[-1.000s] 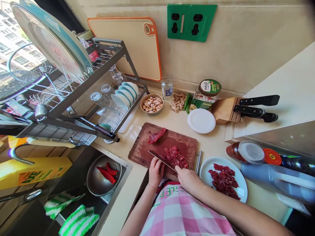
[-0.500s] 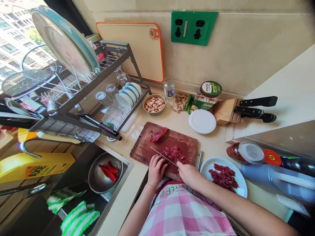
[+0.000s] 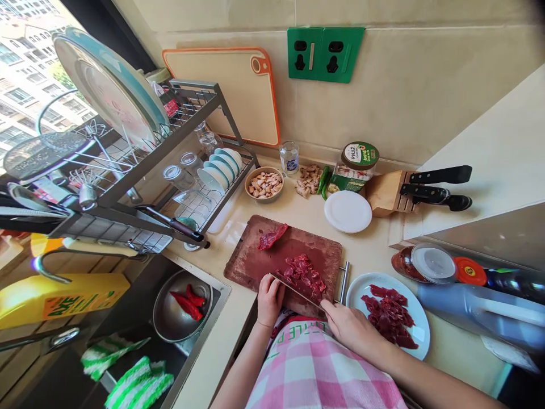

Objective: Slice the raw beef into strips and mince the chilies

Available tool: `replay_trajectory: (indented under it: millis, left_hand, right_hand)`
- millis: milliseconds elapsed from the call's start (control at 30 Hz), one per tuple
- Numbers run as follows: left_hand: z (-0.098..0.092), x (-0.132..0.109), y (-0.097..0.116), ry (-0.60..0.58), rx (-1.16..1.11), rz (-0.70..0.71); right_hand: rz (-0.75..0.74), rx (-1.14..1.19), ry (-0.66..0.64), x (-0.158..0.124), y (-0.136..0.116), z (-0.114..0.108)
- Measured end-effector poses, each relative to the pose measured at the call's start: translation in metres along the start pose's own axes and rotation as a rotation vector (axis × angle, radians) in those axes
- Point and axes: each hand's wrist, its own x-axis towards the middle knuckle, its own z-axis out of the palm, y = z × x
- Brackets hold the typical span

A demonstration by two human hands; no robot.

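On the brown cutting board (image 3: 242,258) lie a pile of sliced raw meat (image 3: 304,272) and a larger uncut piece of meat (image 3: 272,237). My right hand (image 3: 347,324) grips the handle end of a knife (image 3: 298,292), whose blade slants across the near side of the board, in front of the slices. At the blade's far end, my left hand (image 3: 269,298) has its fingers curled together close against the knife; what lies under them is hidden. To the right, a pale plate (image 3: 355,289) holds more sliced meat (image 3: 389,315).
Behind the board stand a bowl of garlic (image 3: 264,184), ginger (image 3: 309,180), green chillies (image 3: 324,180), a white lid (image 3: 348,212) and a knife block (image 3: 385,193). A dish rack (image 3: 162,165) rises left above the sink, where a metal bowl (image 3: 164,324) holds red chillies (image 3: 188,304).
The knife has moved toward me and slightly right, away from the sliced pile. My right hand has drawn back with it, while my left hand stays near the blade's tip.
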Motion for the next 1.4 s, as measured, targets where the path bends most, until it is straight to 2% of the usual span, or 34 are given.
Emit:
replay_trajectory:
  millis: [133,333,467,600,800,967,1033,1100,1233,1400]
  left_hand:
    - [0.002,0.000,-0.002,0.007,-0.036,-0.035]
    - [0.001,0.001,-0.002,-0.004,-0.045,-0.054]
    - [0.002,0.002,-0.001,0.000,-0.035,-0.065]
    - [0.002,0.002,-0.001,-0.002,-0.058,-0.083]
    - [0.002,0.003,-0.001,0.008,-0.071,-0.084]
    - [-0.002,0.003,0.000,-0.015,-0.094,-0.087]
    - [-0.006,0.002,0.002,-0.036,-0.108,-0.068]
    - [-0.009,0.000,0.003,-0.048,-0.107,-0.045]
    - [-0.009,-0.001,0.006,-0.020,-0.074,-0.066]
    - [-0.007,0.003,0.005,-0.001,-0.035,-0.083]
  right_hand:
    - [0.016,-0.008,-0.059,0.005,-0.006,-0.007]
    - [0.020,-0.003,-0.072,0.017,-0.019,-0.018]
    - [0.021,-0.025,-0.096,0.023,-0.020,-0.015]
    - [0.018,-0.067,-0.042,0.038,-0.025,-0.008]
    - [0.034,-0.071,-0.077,0.036,-0.023,-0.002]
    - [0.038,-0.042,-0.026,0.069,-0.047,-0.008]
    - [0.020,-0.032,-0.013,0.074,-0.046,-0.012]
    - [0.004,-0.012,-0.009,0.068,-0.035,-0.015]
    - [-0.012,0.048,0.027,0.036,-0.009,-0.014]
    - [-0.034,0.049,0.051,0.010,-0.005,-0.005]
